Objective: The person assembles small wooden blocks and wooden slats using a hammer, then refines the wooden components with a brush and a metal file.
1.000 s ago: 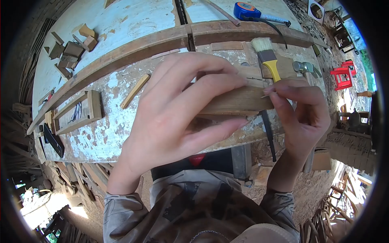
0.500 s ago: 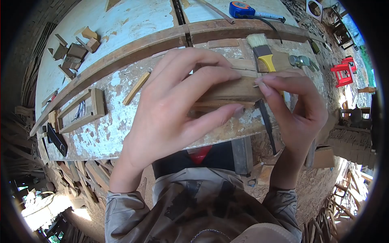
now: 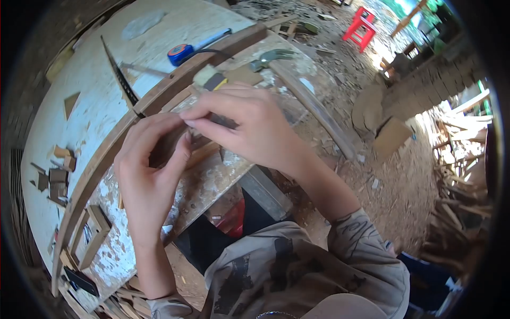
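Observation:
My left hand (image 3: 146, 165) curls over a small wooden piece (image 3: 203, 155) on the worn workbench, its thumb on the near side; the hands hide most of the wood. Over that piece, my right hand (image 3: 252, 119) pinches thumb and forefinger together close to the left fingertips. Whatever sits in the pinch is too small to make out. Just beyond the right hand lies a paintbrush (image 3: 208, 78) with pale bristles and a bit of yellow handle showing. A claw hammer (image 3: 271, 57) rests farther right on the bench.
A long wooden batten (image 3: 87, 186) crosses the bench, with a blue tape measure (image 3: 180, 53) behind it. At left are a small wooden frame (image 3: 100, 234), a dark phone (image 3: 81, 282) and wood offcuts (image 3: 58, 183). A red stool (image 3: 361, 29) stands beyond the littered floor.
The view has swung to the right, so bench and hands appear farther left and tilted. My right hand now reaches across at a slant, still pinching; my left fingers curl more closely around the wood.

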### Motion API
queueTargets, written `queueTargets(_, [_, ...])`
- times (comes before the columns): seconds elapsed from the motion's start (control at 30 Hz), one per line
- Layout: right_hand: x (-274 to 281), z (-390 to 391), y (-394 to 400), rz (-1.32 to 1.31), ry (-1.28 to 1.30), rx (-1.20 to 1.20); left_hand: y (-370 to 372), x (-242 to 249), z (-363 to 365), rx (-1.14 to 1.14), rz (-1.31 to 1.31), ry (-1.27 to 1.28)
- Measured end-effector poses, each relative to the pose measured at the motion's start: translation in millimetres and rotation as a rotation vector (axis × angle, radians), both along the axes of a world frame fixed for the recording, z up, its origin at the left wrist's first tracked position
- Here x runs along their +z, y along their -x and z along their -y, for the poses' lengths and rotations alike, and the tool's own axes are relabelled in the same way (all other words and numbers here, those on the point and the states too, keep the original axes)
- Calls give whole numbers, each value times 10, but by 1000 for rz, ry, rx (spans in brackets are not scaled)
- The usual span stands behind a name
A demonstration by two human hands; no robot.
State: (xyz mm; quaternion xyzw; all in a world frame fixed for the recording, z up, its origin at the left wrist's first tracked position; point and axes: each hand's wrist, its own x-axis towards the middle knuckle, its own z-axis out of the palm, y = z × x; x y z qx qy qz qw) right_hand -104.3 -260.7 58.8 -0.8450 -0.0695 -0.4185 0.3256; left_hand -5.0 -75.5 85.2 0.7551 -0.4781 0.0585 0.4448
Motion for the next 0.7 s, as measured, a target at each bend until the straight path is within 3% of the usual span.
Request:
queueTargets(0.33, [-55,-153,113,-7,-46,-66,17,-59,-12,-70,-287,73])
queueTargets(0.7, [-3,-233,224,-70,-28,-120,-16,-134,-1,-60,-206,121])
